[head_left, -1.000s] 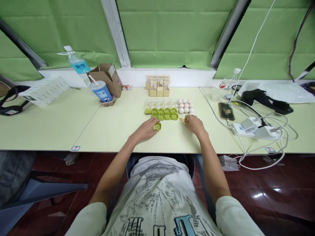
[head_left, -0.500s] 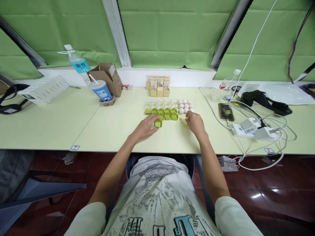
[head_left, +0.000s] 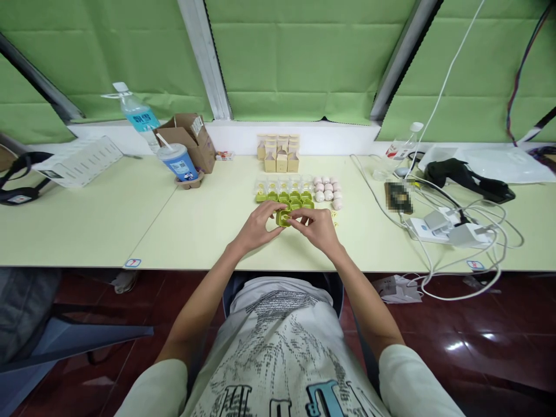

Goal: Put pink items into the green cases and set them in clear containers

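Observation:
My left hand (head_left: pixel 259 226) is closed around a small green square cup (head_left: pixel 283 219), held tilted above the front of the table with its opening towards me. The fingertips of my right hand (head_left: pixel 318 227) are pinched together at the cup's mouth on a small yellow piece, partly hidden by the fingers. Just behind my hands, more green cups (head_left: pixel 296 197) stand in rows against clear plastic cups (head_left: pixel 283 182). Several pale pink-white round pieces (head_left: pixel 328 189) are grouped to their right. A few small yellow pieces (head_left: pixel 334 220) lie beyond my right hand.
Small tan cardboard boxes (head_left: pixel 281 155) stand at the back by the wall. To the left are a blue cup (head_left: pixel 180 165), an open brown carton (head_left: pixel 191 136) and a water bottle (head_left: pixel 141 116). A power strip (head_left: pixel 434 230) with tangled white cables occupies the right.
My right hand has moved left from the yellow pieces to the green cup, bringing a small yellow piece. My left hand still holds the cup, now slightly further right.

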The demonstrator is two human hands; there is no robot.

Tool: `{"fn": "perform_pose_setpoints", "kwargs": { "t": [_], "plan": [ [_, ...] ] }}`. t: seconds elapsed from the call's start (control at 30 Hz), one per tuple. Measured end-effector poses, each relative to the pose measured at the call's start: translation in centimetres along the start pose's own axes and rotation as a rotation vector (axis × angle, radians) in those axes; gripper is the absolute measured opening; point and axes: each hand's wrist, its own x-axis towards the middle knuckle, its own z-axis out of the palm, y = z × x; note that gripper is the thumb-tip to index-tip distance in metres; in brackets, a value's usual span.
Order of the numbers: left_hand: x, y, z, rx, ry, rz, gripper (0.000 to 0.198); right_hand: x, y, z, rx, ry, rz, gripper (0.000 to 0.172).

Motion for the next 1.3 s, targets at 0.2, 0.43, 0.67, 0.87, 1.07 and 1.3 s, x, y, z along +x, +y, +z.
{"fn": "perform_pose_setpoints", "kwargs": {
  "t": [0.2,0.43,0.67,0.87,1.07,1.3],
  "plan": [
    [0.0,0.1,-0.1,0.013,0.078,0.116,0.049,-0.2,0.2,0.9,-0.048,0.032,-0.097,0.027],
    [-0.1,-0.2,0.3,-0.023,0.093,0.137,0.053,-0.1,0.0,0.8,0.047,-0.006,-0.050,0.035],
    [-0.1,0.0,1.0,0.003,0.152,0.153,0.045,-0.2,-0.3,1.9,0.104,0.030,0.026,0.038],
    [0.1,-0.3,0.9,-0.068,0.207,0.020,0.048,0.4,0.3,-0.1,0.285,0.058,0.145,0.038],
    [0.2,0.2,0.6,-0.197,0.258,-0.041,0.053,1.1,1.2,-1.4,0.470,0.009,0.265,0.049],
    [-0.1,0.7,0.6,-0.201,0.204,-0.013,0.051,1.1,1.4,0.3,0.702,-0.202,0.271,0.044]
  ]
}}
